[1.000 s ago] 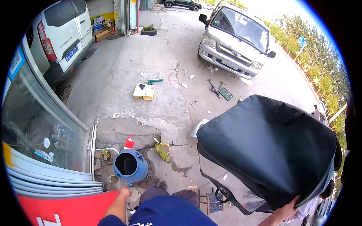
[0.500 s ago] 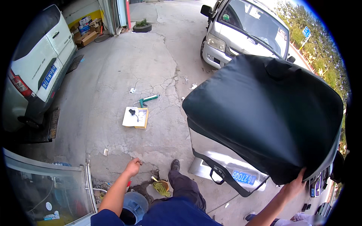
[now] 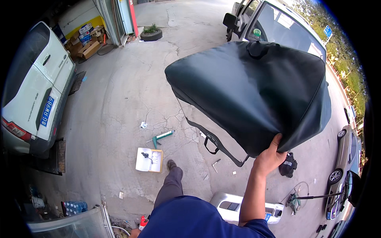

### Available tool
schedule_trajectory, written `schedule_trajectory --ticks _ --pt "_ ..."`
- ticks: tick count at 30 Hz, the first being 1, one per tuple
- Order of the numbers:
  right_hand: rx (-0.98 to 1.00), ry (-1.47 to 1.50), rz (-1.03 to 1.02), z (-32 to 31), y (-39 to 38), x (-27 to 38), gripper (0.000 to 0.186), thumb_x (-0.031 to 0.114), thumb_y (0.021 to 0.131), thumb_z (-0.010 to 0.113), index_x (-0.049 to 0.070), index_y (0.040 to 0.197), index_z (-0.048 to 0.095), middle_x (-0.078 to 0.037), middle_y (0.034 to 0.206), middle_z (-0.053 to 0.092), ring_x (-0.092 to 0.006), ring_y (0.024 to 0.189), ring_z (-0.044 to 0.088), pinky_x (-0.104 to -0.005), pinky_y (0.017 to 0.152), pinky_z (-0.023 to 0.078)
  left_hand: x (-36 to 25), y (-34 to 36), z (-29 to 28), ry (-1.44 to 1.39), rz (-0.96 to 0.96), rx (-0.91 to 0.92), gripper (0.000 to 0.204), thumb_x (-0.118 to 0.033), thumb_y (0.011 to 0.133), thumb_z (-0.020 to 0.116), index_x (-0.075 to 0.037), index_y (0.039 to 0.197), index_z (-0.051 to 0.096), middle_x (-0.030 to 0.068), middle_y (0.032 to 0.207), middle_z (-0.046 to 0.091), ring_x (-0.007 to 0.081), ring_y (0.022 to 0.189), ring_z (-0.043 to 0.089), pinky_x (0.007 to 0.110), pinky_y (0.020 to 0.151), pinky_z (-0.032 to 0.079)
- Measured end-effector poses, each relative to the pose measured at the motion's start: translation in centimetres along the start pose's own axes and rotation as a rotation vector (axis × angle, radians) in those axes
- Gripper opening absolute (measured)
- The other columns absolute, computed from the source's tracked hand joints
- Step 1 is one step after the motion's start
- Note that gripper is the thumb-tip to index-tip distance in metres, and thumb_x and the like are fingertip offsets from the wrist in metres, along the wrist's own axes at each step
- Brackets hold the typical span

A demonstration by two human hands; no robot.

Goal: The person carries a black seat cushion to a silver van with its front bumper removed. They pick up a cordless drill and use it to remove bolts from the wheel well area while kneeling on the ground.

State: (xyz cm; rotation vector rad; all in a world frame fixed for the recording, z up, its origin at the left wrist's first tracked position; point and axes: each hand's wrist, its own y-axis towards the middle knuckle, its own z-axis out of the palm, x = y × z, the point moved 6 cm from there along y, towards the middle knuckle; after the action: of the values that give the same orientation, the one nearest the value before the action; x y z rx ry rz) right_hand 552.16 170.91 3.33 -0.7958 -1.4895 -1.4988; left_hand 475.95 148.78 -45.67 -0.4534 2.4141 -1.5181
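Note:
A large black soft bag (image 3: 242, 95) with flat, smooth panels hangs out in front of me on the right. My right hand (image 3: 270, 158) grips its lower edge, thumb lying on the upper face and fingers hidden underneath. From the bag's near left side a webbing strap (image 3: 224, 148) with a small handle loop dangles. Low at the bottom edge, only a bit of my left hand (image 3: 135, 233) shows, close to a red object (image 3: 143, 222); its fingers are hidden.
A white van (image 3: 47, 91) stands left, another white vehicle (image 3: 274, 27) behind the bag. On the concrete lie a green caulking gun (image 3: 162, 137), an open box (image 3: 149, 160) and a hammer-shaped tool (image 3: 215, 165). A white bumper (image 3: 228, 218) lies near my right arm; parked cars (image 3: 344, 158) stand right.
I have stepped forward, and the bag has shifted left in view with my right hand still on it. My left hand has dropped to the bottom edge. The bumper is now beside my right arm.

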Motion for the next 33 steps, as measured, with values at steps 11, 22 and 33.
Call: schedule_trajectory --ticks 11,22,33 --pt "0.189 -0.033 -0.109 33.6 3.9 -4.4 0.011 0.008 0.1 0.071 -0.003 0.1 0.069 -0.006 0.083 0.066 -0.0125 0.077 0.056 -0.0306 0.073 0.048 -57.2 8.7 -55.9 -0.732 0.672 -0.198 0.024 -0.014 0.098 0.047 -0.005 0.094 0.069 -0.002 0.065 0.045 0.0098 0.054 0.041 0.027 0.05 0.037" --pt "0.422 0.202 -0.148 69.1 10.5 -19.2 0.021 -0.012 0.079 0.064 -0.003 0.099 0.065 -0.017 0.089 0.065 -0.035 0.076 0.063 -0.0393 0.068 0.051 -104.4 7.1 -87.3 -0.409 1.171 -0.429 0.027 -0.031 0.11 0.053 -0.006 0.106 0.062 -0.0033 0.081 0.049 0.006 0.067 0.042 0.025 0.057 0.037" --pt "0.225 0.202 0.25 103.4 19.6 -28.8 0.02 0.016 0.101 0.073 0.0 0.111 0.069 -0.009 0.087 0.069 -0.017 0.08 0.062 -0.031 0.074 0.05 -121.4 20.3 -115.5 -0.331 1.237 -0.726 0.026 -0.02 0.102 0.07 -0.004 0.112 0.052 -0.0024 0.085 0.035 0.0101 0.075 0.031 0.027 0.066 0.031"
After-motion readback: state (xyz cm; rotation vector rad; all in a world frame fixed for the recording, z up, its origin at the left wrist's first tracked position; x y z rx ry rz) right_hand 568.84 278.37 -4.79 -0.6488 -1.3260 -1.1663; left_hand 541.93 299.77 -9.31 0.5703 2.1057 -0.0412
